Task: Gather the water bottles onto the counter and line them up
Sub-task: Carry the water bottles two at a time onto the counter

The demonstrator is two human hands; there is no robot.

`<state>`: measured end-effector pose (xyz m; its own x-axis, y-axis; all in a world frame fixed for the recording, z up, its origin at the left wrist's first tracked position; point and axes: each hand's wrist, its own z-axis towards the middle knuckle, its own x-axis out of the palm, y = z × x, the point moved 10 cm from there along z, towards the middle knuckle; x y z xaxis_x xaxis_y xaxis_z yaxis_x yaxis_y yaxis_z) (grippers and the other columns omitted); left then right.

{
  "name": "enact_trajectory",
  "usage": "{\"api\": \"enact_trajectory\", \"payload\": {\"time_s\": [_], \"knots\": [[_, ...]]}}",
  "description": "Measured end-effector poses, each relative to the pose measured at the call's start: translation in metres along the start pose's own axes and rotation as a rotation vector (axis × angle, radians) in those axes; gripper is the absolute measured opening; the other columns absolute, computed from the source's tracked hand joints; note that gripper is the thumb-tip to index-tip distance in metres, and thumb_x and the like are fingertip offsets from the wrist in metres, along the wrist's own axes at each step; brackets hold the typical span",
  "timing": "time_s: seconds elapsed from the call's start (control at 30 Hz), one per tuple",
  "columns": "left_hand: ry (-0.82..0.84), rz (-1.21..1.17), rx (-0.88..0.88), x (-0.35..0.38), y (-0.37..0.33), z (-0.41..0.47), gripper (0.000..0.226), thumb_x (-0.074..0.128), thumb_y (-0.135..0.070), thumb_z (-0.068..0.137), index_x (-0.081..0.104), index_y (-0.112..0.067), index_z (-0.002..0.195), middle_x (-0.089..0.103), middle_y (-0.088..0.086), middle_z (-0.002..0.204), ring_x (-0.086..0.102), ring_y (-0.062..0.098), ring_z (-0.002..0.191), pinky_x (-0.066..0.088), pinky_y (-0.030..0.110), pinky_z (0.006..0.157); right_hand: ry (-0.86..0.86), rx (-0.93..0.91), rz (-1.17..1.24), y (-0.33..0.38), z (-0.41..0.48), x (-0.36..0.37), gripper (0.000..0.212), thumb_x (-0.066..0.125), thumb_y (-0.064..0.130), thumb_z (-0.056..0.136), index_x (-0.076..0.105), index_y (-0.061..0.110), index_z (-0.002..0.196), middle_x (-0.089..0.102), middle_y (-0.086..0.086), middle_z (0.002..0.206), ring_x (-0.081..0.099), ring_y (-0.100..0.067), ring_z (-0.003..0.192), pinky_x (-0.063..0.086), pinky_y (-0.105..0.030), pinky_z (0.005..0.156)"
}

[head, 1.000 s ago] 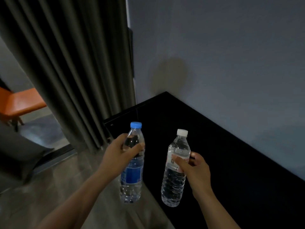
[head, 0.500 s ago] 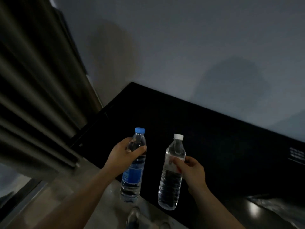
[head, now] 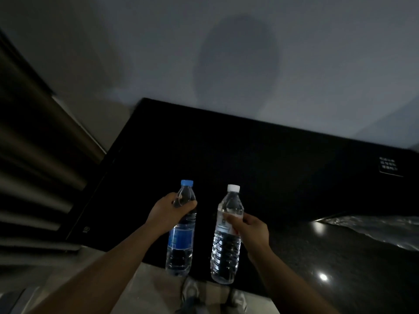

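Water bottles, two in number, were both held upright in the air over the near edge of the black counter [head: 249, 159]; neither stood on it. The blue-capped bottle [head: 180, 239], carrying a blue label, was gripped by the left hand [head: 167, 215] around its upper shoulder, with the thumb across the front and the fingers curled behind. The white-capped bottle [head: 225, 250], carrying a white label, was gripped by the right hand [head: 250, 230] at label height, with the thumb pressed on the label front and the fingers wrapped round the far side. The two bottles hung side by side, the blue-capped one on the left, with a clear gap between them and their caps at nearly the same height. The hands were likewise apart, each occupied with its own bottle. In the view, the bottle bases overlapped the counter's front edge and the pale floor [head: 145, 288] below it. A pair of light shoes [head: 191, 291] showed on that floor between the forearms. The counter surface was glossy, with bright light spots reflected at its right end. A crinkled clear plastic sheet [head: 385, 230] lay at the right end, well apart from both bottles. A small white printed marking [head: 388, 165] sat at the far right of the counter; its text was too small to read. A grey wall [head: 317, 64] rose behind, bearing a rounded shadow [head: 235, 60]. A pleated curtain [head: 34, 155], blurred, hung at the left.
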<state>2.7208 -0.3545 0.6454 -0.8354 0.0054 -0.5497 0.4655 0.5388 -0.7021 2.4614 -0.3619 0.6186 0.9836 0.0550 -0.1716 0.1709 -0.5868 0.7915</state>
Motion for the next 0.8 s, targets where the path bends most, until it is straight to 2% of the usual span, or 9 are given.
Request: {"api": "enact_trajectory", "payload": {"time_s": [0.1,0.2,0.3,0.37,0.57,0.7,0.8], "knots": [[-0.002,0.025,-0.017,0.001,0.010,0.019,0.030,0.069,-0.058,0.075,0.057,-0.037,0.093,0.062,-0.015,0.091,0.059,0.001,0.081,0.044,0.021,0.062,0.002,0.015,-0.010,-0.001,0.009,0.012,0.028,0.082,0.028,0.072,0.073,0.012,0.094,0.075,-0.001,0.082,0.073,-0.009,0.069,0.051,-0.015,0.054],[-0.006,0.038,-0.061,0.004,0.020,0.036,0.037,0.066,-0.062,0.075,0.056,-0.033,0.097,0.060,-0.015,0.088,0.058,0.002,0.079,0.042,0.021,0.059,-0.009,0.052,-0.015,-0.006,0.019,0.022,0.034,0.083,0.030,0.071,0.072,0.011,0.098,0.075,-0.001,0.087,0.073,-0.013,0.076,0.055,-0.021,0.061],[0.000,0.086,-0.080,0.009,0.024,0.048,0.031,0.064,-0.062,0.077,0.052,-0.034,0.082,0.057,-0.014,0.081,0.055,0.002,0.073,0.039,0.022,0.056,-0.015,0.082,-0.033,-0.010,0.029,0.029,0.038,0.083,0.033,0.070,0.072,0.010,0.098,0.075,-0.003,0.088,0.073,-0.017,0.078,0.058,-0.030,0.071],[0.014,0.109,-0.097,0.015,0.026,0.054,0.032,0.063,-0.063,0.078,0.052,-0.033,0.080,0.059,-0.010,0.081,0.056,0.005,0.073,0.040,0.023,0.057,-0.009,0.086,-0.056,-0.011,0.034,0.031,0.039,0.083,0.036,0.069,0.072,0.010,0.096,0.075,-0.002,0.085,0.073,-0.016,0.076,0.056,-0.027,0.064],[-0.002,0.175,-0.136,0.023,0.031,0.059,0.050,0.062,-0.062,0.080,0.056,-0.020,0.105,0.062,-0.003,0.087,0.060,0.010,0.074,0.043,0.023,0.056,0.002,0.126,-0.139,-0.013,0.043,0.034,0.038,0.078,0.042,0.073,0.071,0.011,0.094,0.072,-0.003,0.085,0.070,-0.015,0.075,0.050,-0.023,0.059],[-0.025,0.213,-0.179,0.023,0.035,0.059,0.058,0.064,-0.059,0.081,0.057,-0.011,0.113,0.061,0.011,0.107,0.060,0.016,0.076,0.040,0.023,0.052,-0.010,0.149,-0.213,-0.012,0.045,0.034,0.033,0.075,0.043,0.078,0.069,0.013,0.089,0.066,0.002,0.075,0.061,-0.008,0.063,0.041,-0.019,0.051],[-0.012,0.214,-0.176,0.024,0.036,0.056,0.058,0.063,-0.057,0.082,0.057,-0.010,0.115,0.060,0.006,0.099,0.054,0.009,0.066,0.036,0.021,0.047,0.024,0.113,-0.349,-0.005,0.046,0.037,0.033,0.070,0.046,0.082,0.065,0.013,0.084,0.065,0.001,0.074,0.059,-0.008,0.060,0.040,-0.020,0.051]]}}
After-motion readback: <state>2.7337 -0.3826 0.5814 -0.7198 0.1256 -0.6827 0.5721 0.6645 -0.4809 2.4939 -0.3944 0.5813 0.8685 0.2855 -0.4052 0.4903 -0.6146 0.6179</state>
